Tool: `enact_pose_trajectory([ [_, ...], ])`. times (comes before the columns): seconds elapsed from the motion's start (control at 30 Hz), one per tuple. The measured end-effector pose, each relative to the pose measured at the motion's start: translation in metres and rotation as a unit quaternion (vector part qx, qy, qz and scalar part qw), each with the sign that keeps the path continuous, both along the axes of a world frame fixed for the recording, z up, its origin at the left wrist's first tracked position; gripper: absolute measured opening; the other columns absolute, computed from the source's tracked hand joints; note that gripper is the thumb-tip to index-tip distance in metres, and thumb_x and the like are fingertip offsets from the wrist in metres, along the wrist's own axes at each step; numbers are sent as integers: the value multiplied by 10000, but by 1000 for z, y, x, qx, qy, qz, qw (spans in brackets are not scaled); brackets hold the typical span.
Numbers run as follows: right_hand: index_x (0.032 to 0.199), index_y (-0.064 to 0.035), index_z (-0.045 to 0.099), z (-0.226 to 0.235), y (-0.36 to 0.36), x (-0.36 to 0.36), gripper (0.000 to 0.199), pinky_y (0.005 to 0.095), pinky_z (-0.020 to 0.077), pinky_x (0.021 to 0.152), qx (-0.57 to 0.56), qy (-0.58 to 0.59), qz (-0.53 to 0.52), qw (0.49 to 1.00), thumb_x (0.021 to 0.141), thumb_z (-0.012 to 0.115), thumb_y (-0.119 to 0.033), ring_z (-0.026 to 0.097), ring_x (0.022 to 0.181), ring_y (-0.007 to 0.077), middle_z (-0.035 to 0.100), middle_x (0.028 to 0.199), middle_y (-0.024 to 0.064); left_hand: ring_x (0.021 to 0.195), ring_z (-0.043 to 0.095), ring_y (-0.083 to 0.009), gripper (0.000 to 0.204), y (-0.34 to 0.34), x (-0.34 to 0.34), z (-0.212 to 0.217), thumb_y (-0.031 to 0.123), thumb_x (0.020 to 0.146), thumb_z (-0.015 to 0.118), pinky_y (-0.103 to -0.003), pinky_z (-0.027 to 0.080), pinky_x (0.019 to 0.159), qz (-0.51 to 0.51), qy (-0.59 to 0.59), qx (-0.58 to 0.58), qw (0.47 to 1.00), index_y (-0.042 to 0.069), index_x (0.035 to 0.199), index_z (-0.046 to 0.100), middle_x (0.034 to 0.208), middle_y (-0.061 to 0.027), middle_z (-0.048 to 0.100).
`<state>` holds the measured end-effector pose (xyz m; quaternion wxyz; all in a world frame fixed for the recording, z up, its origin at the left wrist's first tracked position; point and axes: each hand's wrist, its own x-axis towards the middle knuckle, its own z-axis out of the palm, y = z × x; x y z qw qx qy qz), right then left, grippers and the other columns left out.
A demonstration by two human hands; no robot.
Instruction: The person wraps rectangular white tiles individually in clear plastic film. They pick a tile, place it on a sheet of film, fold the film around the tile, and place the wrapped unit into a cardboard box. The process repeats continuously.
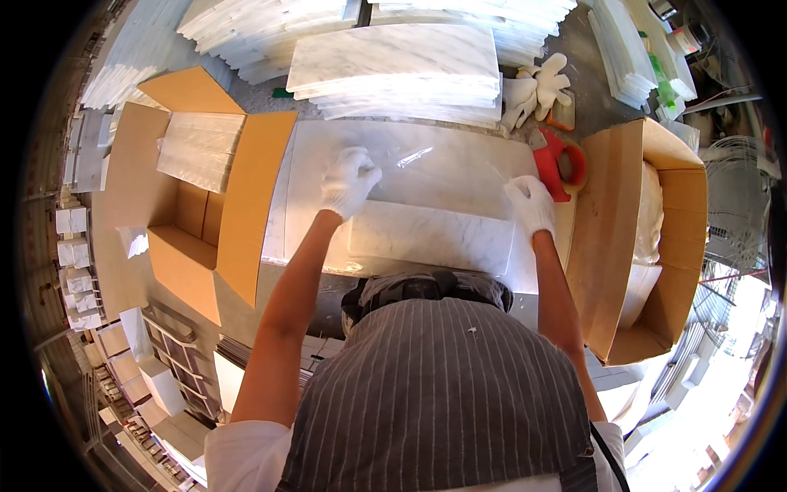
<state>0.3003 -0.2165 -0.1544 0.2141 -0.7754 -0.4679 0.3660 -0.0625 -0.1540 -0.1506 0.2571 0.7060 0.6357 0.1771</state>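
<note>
Holds left hand (352,179) curled near far-left corner of narrow marble slab (430,236), right hand (533,203) pinched near far-right. Cannot tell if gripping anything.

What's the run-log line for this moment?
left hand: near marble tile, far-left corner | right hand: near tile, far-right corner | hands: grip unclear | red tape dispenser: beside right hand

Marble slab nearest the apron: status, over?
Left hand, right hand near far corners of marble slab; grips unclear. Slab lies flat. Red tape dispenser just beyond right hand.
</note>
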Motion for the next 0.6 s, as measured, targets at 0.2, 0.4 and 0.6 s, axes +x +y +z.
enact_pose_trajectory([
  [0.2, 1098, -58, 657, -3, -46, 9, 202, 340, 450, 985, 142, 196, 17, 970, 910, 661, -132, 606, 1118, 188, 667, 1164, 104, 948, 633, -143, 240, -19, -22, 28, 36, 858, 685, -301, 499, 861, -39, -196, -162, 966, 46, 1095, 657, 989, -27, 660],
  [0.4, 1088, -94, 680, 20, -100, -2, 203, 371, 463, 954, 177, 92, 79, 977, 891, 643, -62, 608, 1031, 223, 663, 1074, 68, 821, 633, -193, 204, -65, -24, 59, -48, 821, 652, -347, 517, 790, -93, -133, -26, 986, 82, 977, 673, 901, -22, 683],
  [0.6, 1034, -190, 728, 0, -144, -7, 348, 415, 480, 831, 233, -177, 207, 933, 756, 655, 7, 609, 934, 286, 657, 966, 35, 787, 593, -253, 184, -92, -39, 40, -42, 752, 637, -376, 494, 734, -274, 81, 186, 940, 122, 816, 692, 786, -43, 645],
])
